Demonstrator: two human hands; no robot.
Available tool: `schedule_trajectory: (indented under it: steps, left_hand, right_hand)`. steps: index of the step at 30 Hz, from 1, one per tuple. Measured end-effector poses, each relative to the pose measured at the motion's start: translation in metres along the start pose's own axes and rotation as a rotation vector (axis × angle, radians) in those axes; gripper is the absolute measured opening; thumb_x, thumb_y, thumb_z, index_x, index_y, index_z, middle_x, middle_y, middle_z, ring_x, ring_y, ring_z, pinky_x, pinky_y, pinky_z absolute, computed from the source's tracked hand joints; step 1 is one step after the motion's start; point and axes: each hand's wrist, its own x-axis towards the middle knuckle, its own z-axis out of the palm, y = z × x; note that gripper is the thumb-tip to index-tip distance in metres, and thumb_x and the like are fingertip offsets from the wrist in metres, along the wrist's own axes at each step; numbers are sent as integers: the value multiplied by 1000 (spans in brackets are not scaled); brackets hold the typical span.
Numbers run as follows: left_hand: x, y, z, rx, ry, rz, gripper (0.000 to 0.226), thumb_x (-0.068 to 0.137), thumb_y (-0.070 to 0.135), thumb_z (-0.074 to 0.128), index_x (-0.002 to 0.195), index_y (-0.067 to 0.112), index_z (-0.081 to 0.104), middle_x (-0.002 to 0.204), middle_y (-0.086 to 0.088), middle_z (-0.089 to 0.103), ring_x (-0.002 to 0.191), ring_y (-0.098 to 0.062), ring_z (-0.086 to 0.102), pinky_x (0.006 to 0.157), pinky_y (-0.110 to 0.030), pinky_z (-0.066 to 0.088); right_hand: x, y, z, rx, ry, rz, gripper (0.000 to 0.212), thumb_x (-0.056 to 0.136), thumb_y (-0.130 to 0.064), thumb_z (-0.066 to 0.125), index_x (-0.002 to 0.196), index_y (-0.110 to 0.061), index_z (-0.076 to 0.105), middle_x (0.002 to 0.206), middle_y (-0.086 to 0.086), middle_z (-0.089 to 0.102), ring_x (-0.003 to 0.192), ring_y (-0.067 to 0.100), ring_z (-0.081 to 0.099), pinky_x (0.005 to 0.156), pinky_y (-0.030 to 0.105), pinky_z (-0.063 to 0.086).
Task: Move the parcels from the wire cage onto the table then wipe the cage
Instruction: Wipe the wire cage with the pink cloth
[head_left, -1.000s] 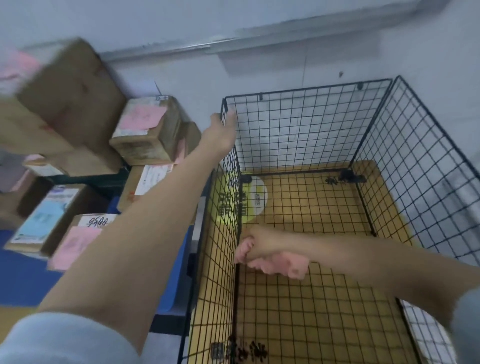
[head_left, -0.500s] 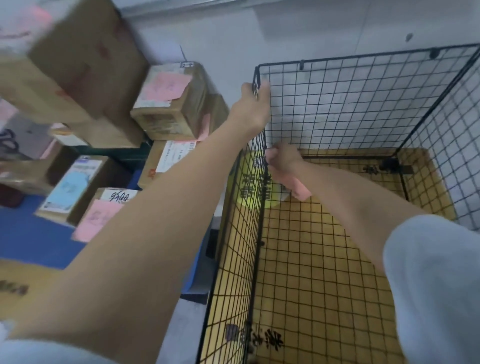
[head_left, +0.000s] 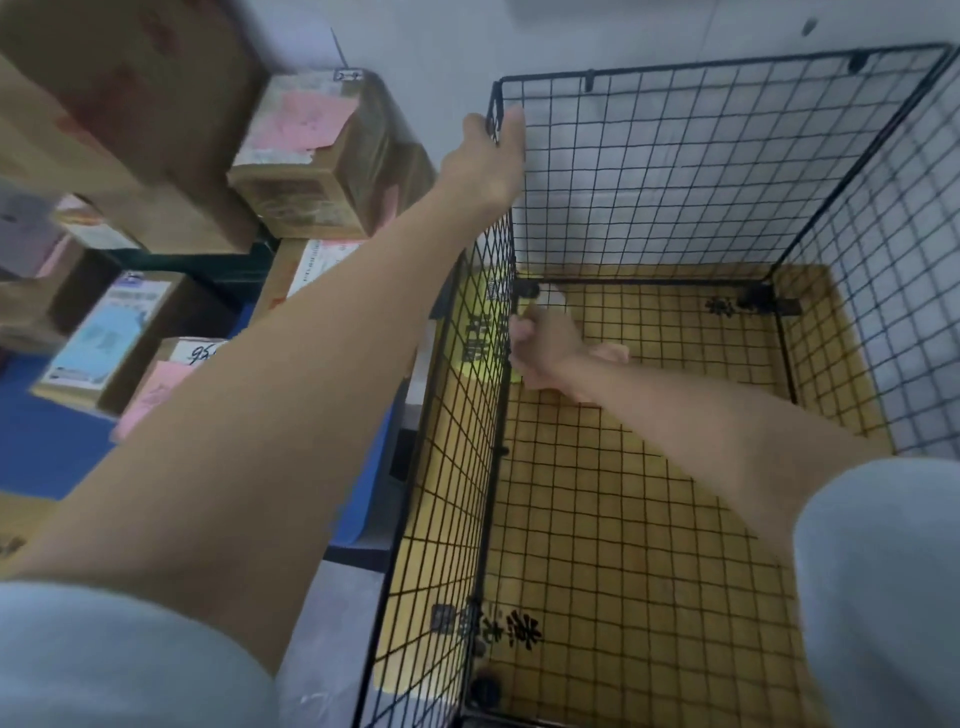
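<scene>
Right now the left hand (head_left: 491, 156) is clamped over the top far-left corner of the black wire cage (head_left: 675, 171), thumb on one side of the wire and fingers curled round the other. The cage fills the right half of the frame and holds no boxes; its mesh floor lies over yellow card printed with dark characters.

Low inside, toward the frame's middle, the right hand (head_left: 545, 348) is bunched into a fist against the left wall near the far corner post. A bit of pink cloth (head_left: 610, 354) pokes out past the wrist, so the fist seems to be closed around it, though blur hides most of the cloth.

The parcels (head_left: 322, 156) are piled at the upper left and left of the frame, outside the cage: brown cartons, several with pink labels, one with a pale blue label, one with handwritten digits. They sit on a blue surface (head_left: 47, 441) beside the cage. Both forearms are bare, with pale sleeves (head_left: 119, 660) at the bottom corners of the frame.
</scene>
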Motion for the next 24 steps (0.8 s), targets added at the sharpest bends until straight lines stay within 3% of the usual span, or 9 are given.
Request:
schedule_trajectory:
  steps: [2,7,10,12,16,18,19,21,24]
  left_hand:
    - [0,0,0,-11,10,3,56,100,50,18,139,12,30,120,-12,56,108,-26,57,92,-37,47]
    - [-8,2,-3,21,9,16,57,101,49,16,141,11,28,126,-12,52,112,-25,54,99,-38,43]
    - [-13,3,-5,32,4,14,58,101,47,15,144,9,25,136,-13,46,118,-25,50,100,-34,40]
    - [-18,4,-5,34,3,12,59,101,48,14,145,9,24,140,-13,43,115,-24,48,101,-33,39]
    - [-20,5,-5,23,2,14,61,101,49,13,146,9,23,138,-11,44,110,-21,47,91,-26,37]
    - [-23,6,-7,24,1,2,62,101,49,12,147,9,21,142,-11,41,120,-23,44,87,-28,33]
    - [-23,6,-8,24,3,2,62,101,49,11,148,8,21,143,-11,40,125,-24,43,89,-29,34]
    - [-26,6,-9,17,-2,2,64,100,51,11,148,8,21,146,-12,38,130,-26,40,99,-32,34]
    - [-23,4,-11,4,-32,-7,67,99,53,11,148,8,22,146,-14,39,131,-29,41,105,-35,32]
  right_hand:
    - [-31,8,17,68,-66,-12,27,90,-11,53,115,-19,55,104,-1,64,92,16,66,55,15,44]
    - [-118,4,35,102,-221,-100,28,86,-11,63,113,-16,56,101,2,62,83,17,69,71,28,58]
    - [-164,1,42,208,-399,-102,31,88,-6,59,118,-12,53,85,-1,60,57,18,68,48,21,52]
    - [-187,-2,46,231,-514,-53,31,89,-2,56,118,-12,53,80,-1,60,51,18,64,43,23,49]
    - [-218,-7,51,109,-668,-105,14,92,-10,56,106,-13,57,88,13,66,66,26,69,57,37,60]
    - [-237,-13,56,-42,-790,-196,25,94,-17,57,118,-11,56,97,11,64,75,18,65,55,24,57]
    - [-249,-15,62,-78,-860,-222,32,94,-19,57,125,-10,54,106,11,64,81,17,64,58,21,54]
    - [-269,-19,75,-77,-925,-218,39,93,-23,59,129,-10,53,119,13,61,99,23,62,78,29,53]
    - [-271,-16,78,-22,-942,-174,36,90,-24,62,123,-12,56,117,9,63,104,23,61,90,39,51]
